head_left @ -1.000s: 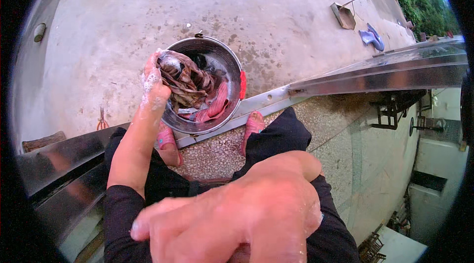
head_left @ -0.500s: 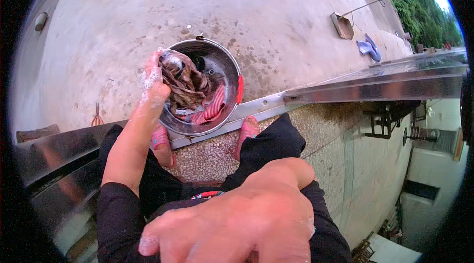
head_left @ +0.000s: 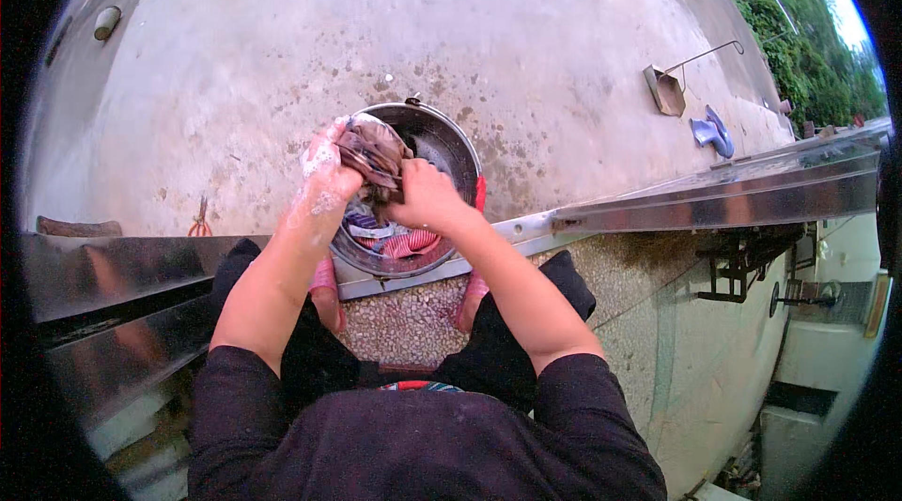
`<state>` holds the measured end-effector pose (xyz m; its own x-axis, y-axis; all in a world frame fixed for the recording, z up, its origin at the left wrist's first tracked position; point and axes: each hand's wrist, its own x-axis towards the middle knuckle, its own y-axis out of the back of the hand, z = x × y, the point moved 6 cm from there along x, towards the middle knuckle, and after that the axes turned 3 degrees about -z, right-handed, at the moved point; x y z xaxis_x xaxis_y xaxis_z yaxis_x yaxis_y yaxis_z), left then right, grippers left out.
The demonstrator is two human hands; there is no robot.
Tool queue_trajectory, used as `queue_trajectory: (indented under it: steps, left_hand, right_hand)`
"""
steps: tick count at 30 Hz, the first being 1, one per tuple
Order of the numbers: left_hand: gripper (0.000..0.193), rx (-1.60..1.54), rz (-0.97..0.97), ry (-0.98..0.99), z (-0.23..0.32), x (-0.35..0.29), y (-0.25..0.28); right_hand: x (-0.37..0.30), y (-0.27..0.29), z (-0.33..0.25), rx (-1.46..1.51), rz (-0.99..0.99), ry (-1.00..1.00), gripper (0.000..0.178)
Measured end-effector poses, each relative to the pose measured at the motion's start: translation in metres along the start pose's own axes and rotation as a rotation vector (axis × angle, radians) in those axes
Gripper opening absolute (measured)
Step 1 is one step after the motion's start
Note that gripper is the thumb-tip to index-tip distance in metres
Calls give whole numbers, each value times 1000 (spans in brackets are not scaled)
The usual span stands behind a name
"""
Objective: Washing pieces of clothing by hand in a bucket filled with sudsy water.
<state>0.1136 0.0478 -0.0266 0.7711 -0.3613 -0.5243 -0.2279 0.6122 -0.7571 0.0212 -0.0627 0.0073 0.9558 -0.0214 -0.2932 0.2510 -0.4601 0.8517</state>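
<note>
A round metal bucket [head_left: 467, 148] stands on the concrete between my feet. Over its left part, a wet brown garment [head_left: 373, 149] is bunched up between both hands. My left hand [head_left: 329, 159], white with suds, is closed on the garment's left side. From the right, my right hand [head_left: 425, 195] grips the same cloth, its fingertips partly hidden in the folds. Below them in the bucket lies a red-and-white striped cloth [head_left: 411, 243], with a pale purplish cloth [head_left: 362, 222] beside it.
A metal door sill [head_left: 526, 232] runs under the bucket's near side. Beyond it on the concrete are a long-handled dustpan [head_left: 668, 93], blue-purple boots [head_left: 714, 133], red-handled tongs or scissors [head_left: 200, 219] and a log [head_left: 79, 227]. A metal door [head_left: 705, 199] stands at the right.
My right hand has come down from close in front of the camera to grip the brown garment. My left hand still holds it, now lifted a little from the bucket.
</note>
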Motion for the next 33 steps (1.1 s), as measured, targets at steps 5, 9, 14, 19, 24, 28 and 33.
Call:
queue_trajectory:
  steps: [5,9,14,19,24,28,33]
  left_hand:
    - [23,135,-154,-109,16,7,6]
    - [47,832,-1,-495,52,-14,-14]
    - [73,1828,-587,-818,11,-64,-71]
    - [59,1192,-486,-317,-19,-39,-52]
    - [38,437,-760,-323,23,-61,-82]
    - [33,136,-564,-186,49,-44,-81]
    - [37,107,-298,-16,0,3,14]
  right_hand:
    - [23,18,38,523,233,-29,26]
    - [8,76,42,720,315,-112,22]
    - [2,92,9,740,266,311,19]
    - [-4,85,-16,793,275,359,28]
    - [9,32,0,905,-156,287,47]
    - [18,17,34,515,55,162,32]
    - [7,84,19,1712,205,357,39]
